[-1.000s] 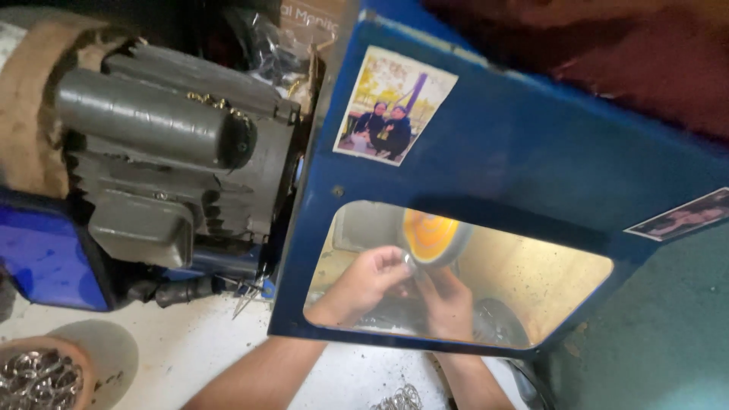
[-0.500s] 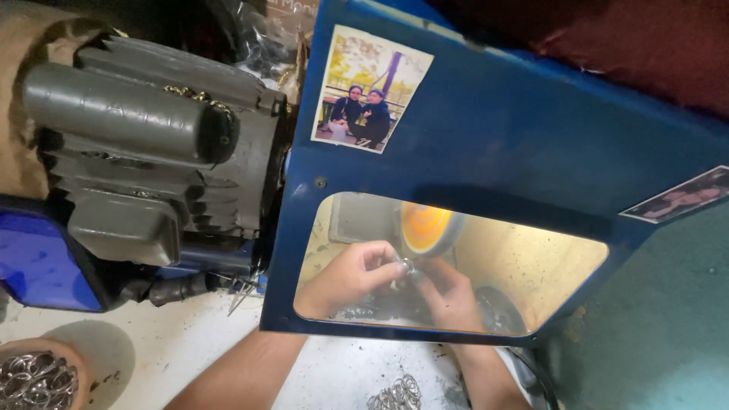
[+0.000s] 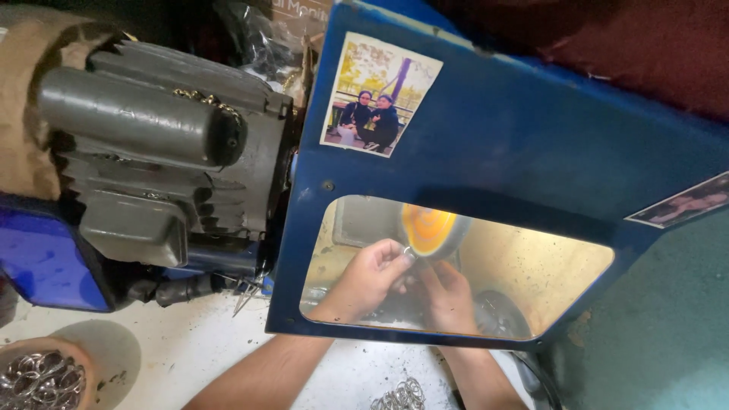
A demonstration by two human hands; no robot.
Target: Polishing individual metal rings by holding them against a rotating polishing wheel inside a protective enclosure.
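White worktop (image 3: 175,357), speckled with grit, carries a blue metal guard (image 3: 524,152) with a clear window cut into it; that guard is the landmark for everything else. To its left sits a grey ribbed electric motor (image 3: 159,167). A small photo print (image 3: 381,95) is stuck to the guard's upper left face. Behind the window an orange-yellow buffing wheel (image 3: 427,230) glows under warm light.

Both hands work behind the window. The left hand (image 3: 370,277) has its fingers (image 3: 396,258) pinched nearly closed on a small metal ring (image 3: 408,251), pressed against the wheel's lower edge. The right hand (image 3: 448,292) sits just beside it with fingers curled in under the wheel, apparently steadying the same piece; whether it truly grips it I cannot tell.

Below the guard's bottom edge lies a loose heap of metal rings (image 3: 401,395), and further left a round bowl (image 3: 45,376) holds more.

Risk, as I judge it: fingertips are very close to the wheel, so a slip could drag skin onto it, or the wheel could snatch the ring and fling it.
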